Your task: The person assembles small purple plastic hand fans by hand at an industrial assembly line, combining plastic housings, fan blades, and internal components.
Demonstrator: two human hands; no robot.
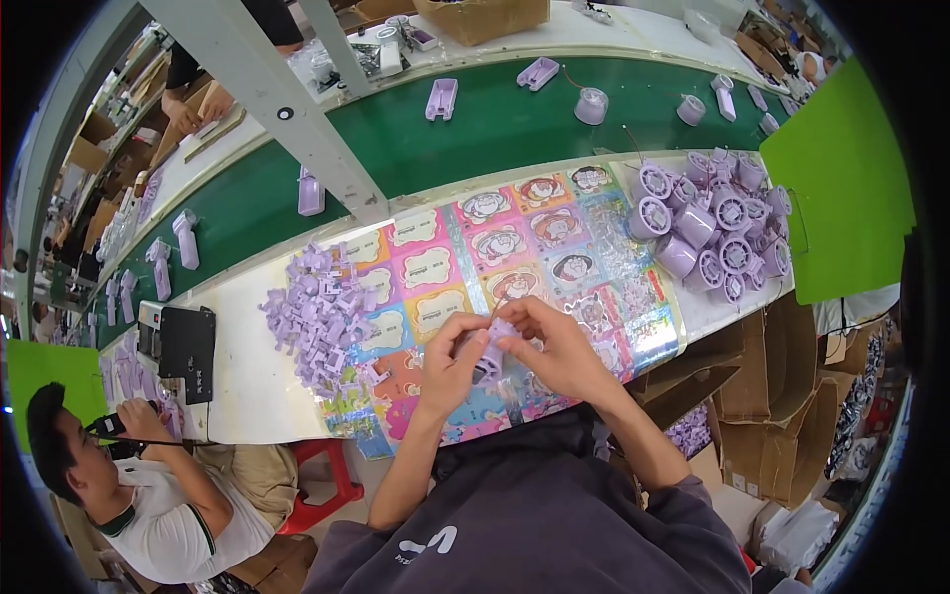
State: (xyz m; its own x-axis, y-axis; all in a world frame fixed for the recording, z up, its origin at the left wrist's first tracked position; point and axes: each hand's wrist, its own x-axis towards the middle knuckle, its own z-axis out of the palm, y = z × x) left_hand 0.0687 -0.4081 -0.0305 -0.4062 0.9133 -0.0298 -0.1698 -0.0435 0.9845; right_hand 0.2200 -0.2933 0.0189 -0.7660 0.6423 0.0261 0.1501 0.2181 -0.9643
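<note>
Close in front of my body, above the patterned sheet, both hands meet around a lilac round plastic housing [488, 368]. My left hand [450, 362] wraps its side, thumb along the top. The thumb and fingers of my right hand [556, 348] pinch a small lilac piece [503, 330] at the housing's upper end; whether the two are joined I cannot tell. Left of my hands lies a heap of small lilac plastic brackets [322, 317]. Over on the right is a pile of similar lilac round housings [727, 223], some with thin wires.
A green conveyor belt [416, 148] carrying scattered lilac parts curves behind the table, with a grey metal post [287, 114] before it. A black device [188, 351] stands at left, near a seated co-worker [178, 505]. Cardboard boxes [772, 396] are at lower right, below a green panel [841, 188].
</note>
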